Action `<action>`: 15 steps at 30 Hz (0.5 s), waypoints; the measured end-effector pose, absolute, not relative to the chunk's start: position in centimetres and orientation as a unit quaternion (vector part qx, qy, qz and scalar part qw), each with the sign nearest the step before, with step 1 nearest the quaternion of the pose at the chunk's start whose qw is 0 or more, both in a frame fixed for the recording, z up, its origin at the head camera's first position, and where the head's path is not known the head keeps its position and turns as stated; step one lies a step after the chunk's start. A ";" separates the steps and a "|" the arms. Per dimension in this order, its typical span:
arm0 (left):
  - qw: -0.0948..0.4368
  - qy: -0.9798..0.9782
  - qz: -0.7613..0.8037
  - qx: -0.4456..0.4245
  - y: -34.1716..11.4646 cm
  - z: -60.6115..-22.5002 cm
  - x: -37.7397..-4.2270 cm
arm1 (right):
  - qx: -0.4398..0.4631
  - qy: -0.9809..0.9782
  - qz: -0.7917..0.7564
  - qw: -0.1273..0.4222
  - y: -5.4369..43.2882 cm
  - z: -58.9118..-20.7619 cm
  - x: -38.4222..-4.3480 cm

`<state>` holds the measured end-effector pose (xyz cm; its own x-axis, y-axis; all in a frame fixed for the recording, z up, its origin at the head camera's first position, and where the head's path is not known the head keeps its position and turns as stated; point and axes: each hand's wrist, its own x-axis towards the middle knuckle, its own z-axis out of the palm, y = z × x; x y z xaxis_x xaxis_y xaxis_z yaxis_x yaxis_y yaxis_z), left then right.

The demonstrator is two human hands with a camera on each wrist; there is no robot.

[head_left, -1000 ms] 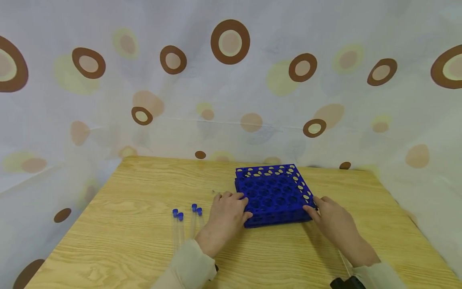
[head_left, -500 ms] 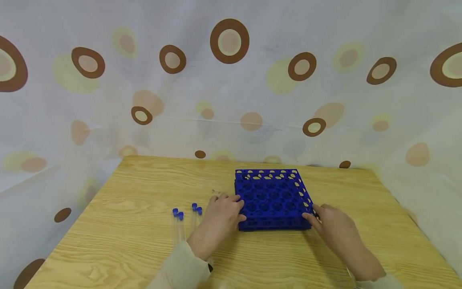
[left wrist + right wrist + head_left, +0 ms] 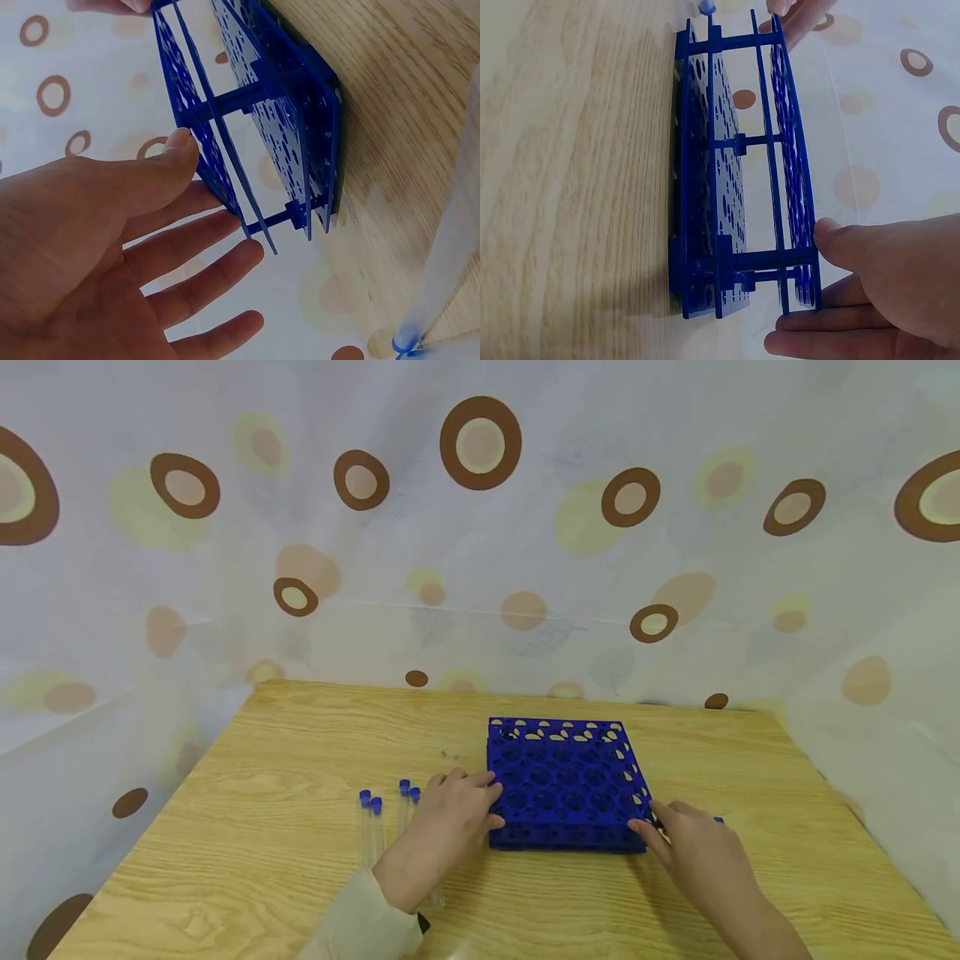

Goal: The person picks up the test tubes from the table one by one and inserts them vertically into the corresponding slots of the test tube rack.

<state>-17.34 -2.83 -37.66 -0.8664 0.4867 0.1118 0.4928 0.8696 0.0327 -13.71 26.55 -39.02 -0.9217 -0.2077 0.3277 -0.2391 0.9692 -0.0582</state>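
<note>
A blue, tiered test tube rack [image 3: 567, 781] with rows of round holes lies level at the tabletop. No tubes are visible in its holes. At its left side my left hand [image 3: 442, 822] holds the upper plate loosely; in the left wrist view the thumb [image 3: 180, 142] presses its edge while the other fingers spread along the side. My right hand [image 3: 701, 852] pinches the right near corner, its thumb [image 3: 832, 234] on the top plate and fingers beneath in the right wrist view. Whether the rack's base touches the wood everywhere is hard to tell.
Several clear tubes with blue caps [image 3: 365, 797] lie on the wooden table [image 3: 285, 777], left of my left hand and partly behind it. Another blue cap [image 3: 718, 820] shows beyond my right hand. A patterned cloth [image 3: 525, 527] hangs behind the table.
The rack has come down, turned squarer and shifted slightly toward me, with both hands on it throughout. A blue cap at the right has come into sight.
</note>
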 end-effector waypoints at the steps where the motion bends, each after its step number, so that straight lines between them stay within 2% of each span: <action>1: 0.049 -0.965 -0.031 -0.256 -2.9 -37.6 -17.3 | 0.114 -0.979 0.050 0.163 26.5 -39.0 -13.6; 8: 0.046 -0.962 -0.022 -0.267 -3.4 -37.5 -16.7 | 0.110 -0.980 0.056 0.159 26.2 -39.2 -12.8; 15: 0.075 -0.955 -0.012 -0.286 -4.0 -37.6 -15.9 | 0.111 -0.976 0.058 0.176 26.1 -39.6 -12.0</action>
